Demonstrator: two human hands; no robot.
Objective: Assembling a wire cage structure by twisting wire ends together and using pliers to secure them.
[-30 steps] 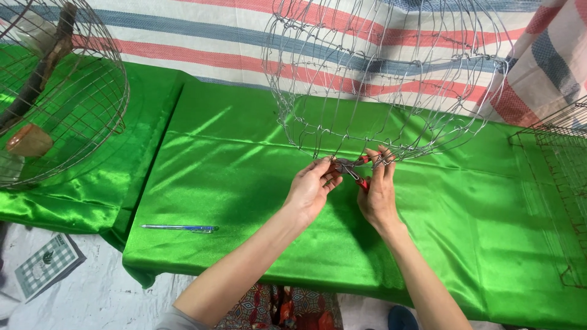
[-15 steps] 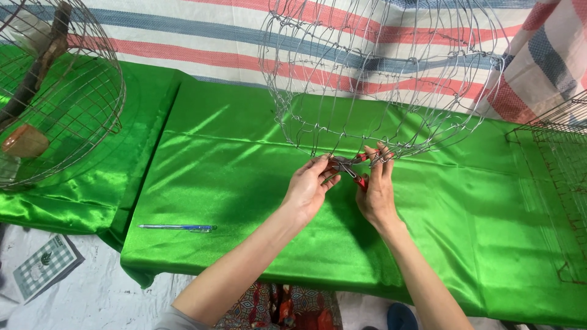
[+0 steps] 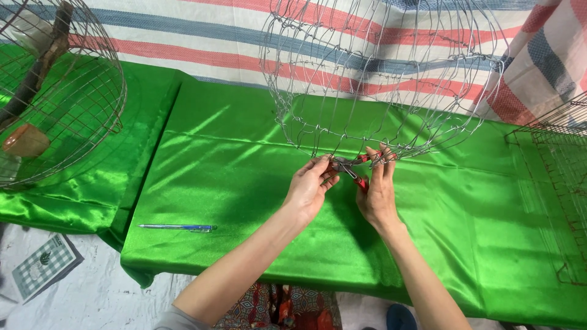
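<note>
The wire cage (image 3: 379, 79), a rounded frame of thin bare wire, stands on the green satin cloth (image 3: 232, 177) that covers the surface, its lower rim near the middle of the view and its top running out of frame.

Head view: both hands meet at the cage's bottom rim. The left hand (image 3: 309, 189) pinches the rim wire between thumb and fingertips, its grip closed on the wire. The right hand (image 3: 378, 192) is closed around red-handled pliers (image 3: 358, 168), whose tip lies at the same spot on the rim, just beside the left fingertips. Whether the plier tip bites the wire or only touches it is too small to tell.

As a judgement, the step in hand is fastening or twisting a wire joint on the rim: one hand steadies the wire, the other works the tool. The next move calls for a firm hold from the left hand so the light cage does not turn, and a small, controlled twist of the pliers.

A blue pen (image 3: 177, 228) lies on the cloth, well apart to the left. A second wire cage (image 3: 61, 91) stands at the far left with a branch inside it. A flat wire panel (image 3: 556, 183) lies at the right edge. A striped tarp (image 3: 183, 36) hangs behind.
</note>
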